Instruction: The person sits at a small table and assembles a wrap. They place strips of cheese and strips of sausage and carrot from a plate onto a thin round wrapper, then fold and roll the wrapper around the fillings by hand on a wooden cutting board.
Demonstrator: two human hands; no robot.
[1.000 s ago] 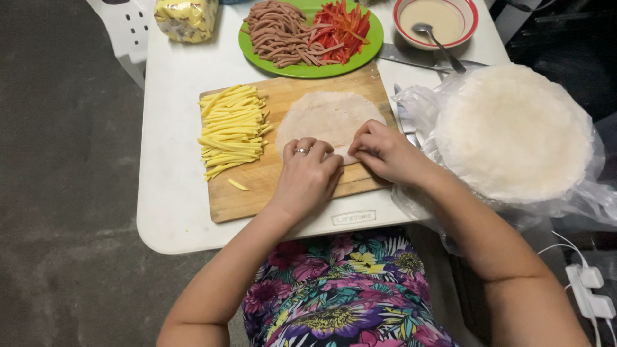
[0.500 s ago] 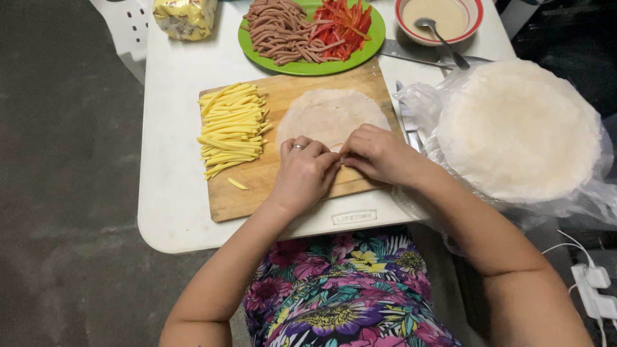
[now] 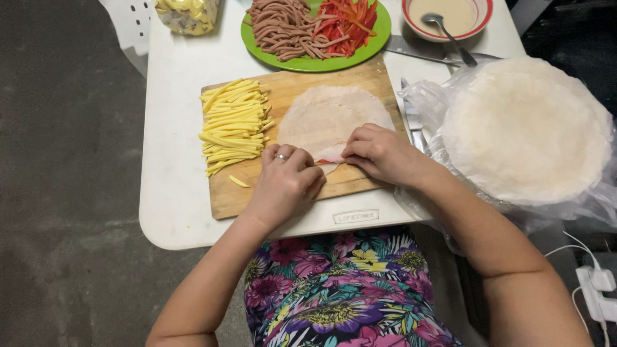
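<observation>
A round pale wrapper (image 3: pixel 334 115) lies on a wooden cutting board (image 3: pixel 360 77). Its near edge is folded over a filling, of which a bit of red shows. My left hand (image 3: pixel 286 183) presses that folded edge from the left, a ring on one finger. My right hand (image 3: pixel 379 154) pinches the same folded edge from the right. A pile of yellow sticks (image 3: pixel 232 123) lies on the board's left part.
A green plate (image 3: pixel 379 35) holds brown strips and red strips. A red-rimmed bowl (image 3: pixel 479 16) with a spoon stands at the back right. A stack of wrappers (image 3: pixel 524 128) in clear plastic lies right. A knife (image 3: pixel 413 119) lies beside the board. A white table (image 3: pixel 170 115) carries everything.
Both hands have stayed at the wrapper's near edge, the right hand shifting slightly left along the fold. The wrapper's near edge is rolled a little further.
</observation>
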